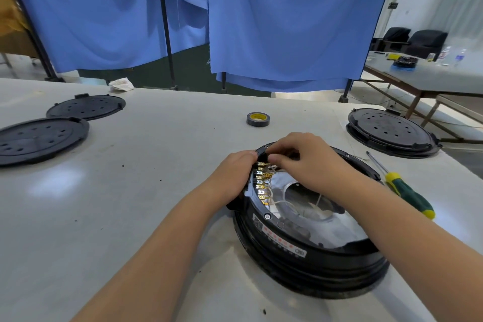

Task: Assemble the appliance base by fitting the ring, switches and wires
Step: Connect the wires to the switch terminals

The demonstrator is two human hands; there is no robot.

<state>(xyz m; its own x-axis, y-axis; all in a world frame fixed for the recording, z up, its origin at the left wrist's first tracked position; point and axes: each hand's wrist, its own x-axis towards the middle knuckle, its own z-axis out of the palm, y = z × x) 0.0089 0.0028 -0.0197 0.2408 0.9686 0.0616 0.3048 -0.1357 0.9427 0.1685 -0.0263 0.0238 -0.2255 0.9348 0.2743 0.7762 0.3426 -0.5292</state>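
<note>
Your biggest risk is at the row of brass terminals (262, 182) on the far-left edge of the appliance base (308, 222): push a connector in crooked and a tab could bend, or a thin white wire (281, 202) could get trapped under the black ring (345, 157). Your left hand (232, 175) curls over the outer rim beside the terminals, its fingers gripping the edge to steady it, so a hard shove from the other side could skid the base across the bench (130, 191). Your right hand (303, 162) reaches over from the far side with fingers bent down and pinched at the top of the terminal row; what they hold is hidden, probably a connector or switch part. The base lies on the bench in front of you, a round black housing with a silvery inner plate, a central opening and loose wires crossing it. The screwdriver (402, 187) lies just beside it on the right, near enough to be knocked.
</note>
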